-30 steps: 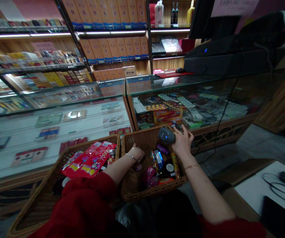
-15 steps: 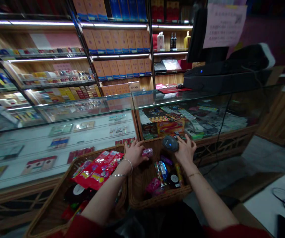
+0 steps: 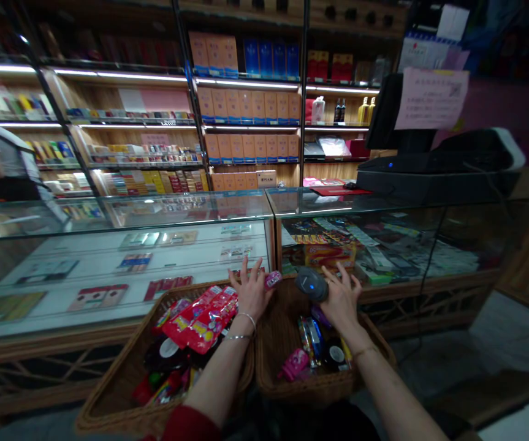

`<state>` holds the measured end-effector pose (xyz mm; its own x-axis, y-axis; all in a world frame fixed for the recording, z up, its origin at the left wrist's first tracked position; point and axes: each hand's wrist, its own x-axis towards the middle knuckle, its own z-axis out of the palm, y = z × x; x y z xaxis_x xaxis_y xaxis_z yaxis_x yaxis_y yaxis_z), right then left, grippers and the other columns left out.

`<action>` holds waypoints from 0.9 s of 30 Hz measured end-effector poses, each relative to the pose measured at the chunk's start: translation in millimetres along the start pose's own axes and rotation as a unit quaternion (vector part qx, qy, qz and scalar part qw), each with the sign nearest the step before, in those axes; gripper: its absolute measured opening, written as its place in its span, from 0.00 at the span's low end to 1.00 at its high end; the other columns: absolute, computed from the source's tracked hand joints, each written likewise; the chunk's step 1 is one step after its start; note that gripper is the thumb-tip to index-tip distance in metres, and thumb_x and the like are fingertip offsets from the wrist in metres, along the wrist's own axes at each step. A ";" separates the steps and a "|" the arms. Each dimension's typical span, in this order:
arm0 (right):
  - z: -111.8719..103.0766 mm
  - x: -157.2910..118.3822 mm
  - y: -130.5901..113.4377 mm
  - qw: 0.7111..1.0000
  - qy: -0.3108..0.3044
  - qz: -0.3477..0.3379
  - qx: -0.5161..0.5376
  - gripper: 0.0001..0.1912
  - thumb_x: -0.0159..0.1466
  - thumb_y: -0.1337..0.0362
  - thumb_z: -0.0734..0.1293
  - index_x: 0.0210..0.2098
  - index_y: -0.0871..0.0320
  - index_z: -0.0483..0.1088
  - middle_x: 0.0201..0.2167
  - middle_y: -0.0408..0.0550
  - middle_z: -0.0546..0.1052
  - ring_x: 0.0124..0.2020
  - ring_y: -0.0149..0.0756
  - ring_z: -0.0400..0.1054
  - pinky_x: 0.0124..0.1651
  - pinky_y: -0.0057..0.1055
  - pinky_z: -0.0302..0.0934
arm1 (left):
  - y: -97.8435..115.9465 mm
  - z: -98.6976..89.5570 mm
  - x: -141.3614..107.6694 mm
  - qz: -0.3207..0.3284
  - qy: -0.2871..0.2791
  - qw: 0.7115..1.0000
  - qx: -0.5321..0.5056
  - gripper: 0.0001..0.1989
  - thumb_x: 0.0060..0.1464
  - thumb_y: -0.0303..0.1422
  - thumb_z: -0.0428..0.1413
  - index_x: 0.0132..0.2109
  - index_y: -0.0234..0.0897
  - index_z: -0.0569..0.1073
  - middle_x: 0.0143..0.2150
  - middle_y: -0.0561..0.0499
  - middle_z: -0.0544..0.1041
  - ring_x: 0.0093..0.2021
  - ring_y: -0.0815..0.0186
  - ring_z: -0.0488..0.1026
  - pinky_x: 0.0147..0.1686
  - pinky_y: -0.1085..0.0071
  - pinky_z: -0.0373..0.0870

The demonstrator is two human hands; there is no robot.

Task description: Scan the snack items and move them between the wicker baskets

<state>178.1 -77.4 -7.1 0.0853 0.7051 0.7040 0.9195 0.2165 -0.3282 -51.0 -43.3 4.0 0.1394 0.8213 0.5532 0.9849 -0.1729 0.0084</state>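
My left hand (image 3: pixel 251 293) is over the inner rim of the left wicker basket (image 3: pixel 108 381). A small pink package (image 3: pixel 273 280) is pinched at its thumb side, other fingers spread upward. My right hand (image 3: pixel 343 299) grips a dark barcode scanner (image 3: pixel 312 285) with a blue light, its head pointing left toward the package. Beneath it, the right wicker basket (image 3: pixel 304 389) has a pink bottle-shaped pack (image 3: pixel 295 364), a round black container with a white label (image 3: pixel 335 354) and shiny wrapped sweets (image 3: pixel 309 339). Red candy bags (image 3: pixel 204 318) lie in the left basket.
A glass display counter (image 3: pixel 190 211) runs behind the baskets. At the right stand a monitor (image 3: pixel 384 113) and a dark cash-register unit (image 3: pixel 411 180), with a cable hanging down. A person (image 3: pixel 2 159) is behind the counter at far left, before stocked shelves (image 3: pixel 250 125).
The view has tilted up and turned left, bringing a person into sight. The pink package is raised slightly toward the rim, still in my left hand; the scanner remains in my right.
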 end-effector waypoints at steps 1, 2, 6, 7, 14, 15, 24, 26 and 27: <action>1.8 -2.5 -5.2 1.000 0.003 -0.007 0.002 0.11 0.54 0.70 0.62 0.32 0.54 0.74 0.54 0.46 0.77 0.67 0.46 0.53 0.62 0.51 0.42 | -0.9 1.1 -0.1 -0.002 0.003 1.000 0.000 0.18 0.52 0.41 0.61 0.50 0.45 0.75 0.71 0.46 0.60 0.73 0.39 0.41 0.64 0.26 0.37; 3.9 -5.1 -9.8 1.000 0.006 -0.015 0.004 0.11 0.54 0.70 0.62 0.32 0.54 0.74 0.55 0.46 0.77 0.67 0.47 0.52 0.62 0.51 0.42 | -1.6 2.1 -0.2 -0.002 0.005 1.000 -0.001 0.18 0.51 0.41 0.61 0.50 0.45 0.74 0.71 0.46 0.60 0.73 0.39 0.42 0.63 0.26 0.38; 10.5 -14.5 -21.6 0.999 0.021 -0.031 0.007 0.12 0.55 0.71 0.61 0.33 0.55 0.75 0.54 0.48 0.77 0.66 0.48 0.54 0.63 0.52 0.41 | -3.1 5.0 -1.5 -0.005 0.010 1.000 -0.002 0.18 0.52 0.40 0.61 0.50 0.45 0.74 0.71 0.47 0.60 0.73 0.40 0.43 0.64 0.27 0.38; 11.1 -16.0 -23.0 0.999 0.019 -0.033 0.003 0.12 0.55 0.71 0.61 0.33 0.55 0.75 0.54 0.48 0.77 0.66 0.49 0.54 0.63 0.53 0.41 | -3.4 5.7 -1.9 -0.005 0.011 1.000 -0.002 0.18 0.52 0.40 0.61 0.50 0.45 0.74 0.71 0.46 0.60 0.73 0.40 0.43 0.64 0.27 0.38; 8.8 -19.0 -25.5 0.999 0.001 -0.035 -0.006 0.12 0.55 0.70 0.61 0.33 0.54 0.75 0.54 0.48 0.77 0.67 0.48 0.53 0.63 0.53 0.42 | -2.5 5.9 -4.1 0.002 0.013 1.000 -0.003 0.18 0.51 0.38 0.61 0.50 0.45 0.75 0.70 0.44 0.62 0.72 0.39 0.45 0.63 0.26 0.37; 8.3 -18.9 -25.9 0.999 0.001 -0.034 -0.002 0.12 0.55 0.71 0.61 0.33 0.54 0.75 0.54 0.48 0.77 0.67 0.48 0.53 0.63 0.53 0.42 | -1.9 4.9 -4.3 0.002 0.011 1.000 -0.004 0.17 0.52 0.38 0.61 0.50 0.45 0.75 0.70 0.44 0.62 0.72 0.40 0.45 0.64 0.26 0.37; 3.8 -18.0 -31.9 0.999 0.005 -0.030 0.035 0.11 0.55 0.70 0.62 0.32 0.54 0.75 0.53 0.48 0.78 0.67 0.50 0.53 0.63 0.53 0.40 | -0.3 2.9 -5.7 0.002 -0.002 1.000 -0.007 0.17 0.54 0.37 0.58 0.52 0.46 0.74 0.71 0.47 0.60 0.73 0.42 0.43 0.64 0.27 0.34; 3.5 -18.2 -31.8 0.999 0.002 -0.031 0.034 0.10 0.56 0.70 0.62 0.32 0.54 0.75 0.53 0.47 0.78 0.67 0.50 0.53 0.63 0.53 0.41 | -0.4 3.8 -5.9 0.002 0.001 1.000 -0.005 0.17 0.54 0.37 0.59 0.52 0.46 0.74 0.71 0.47 0.60 0.73 0.41 0.43 0.64 0.27 0.35; 3.6 -18.4 -31.3 0.999 0.001 -0.033 0.033 0.11 0.56 0.70 0.62 0.32 0.54 0.75 0.53 0.46 0.78 0.67 0.49 0.53 0.63 0.53 0.41 | -0.5 4.2 -6.0 0.003 0.002 1.000 -0.004 0.17 0.54 0.37 0.59 0.51 0.46 0.74 0.71 0.47 0.60 0.73 0.41 0.43 0.64 0.27 0.35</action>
<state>146.4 -94.7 -12.0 0.0263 0.6868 0.7264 0.8962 0.3058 -0.3215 -51.9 -45.9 -2.9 0.1457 0.8181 0.5563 0.9830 -0.1830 0.0117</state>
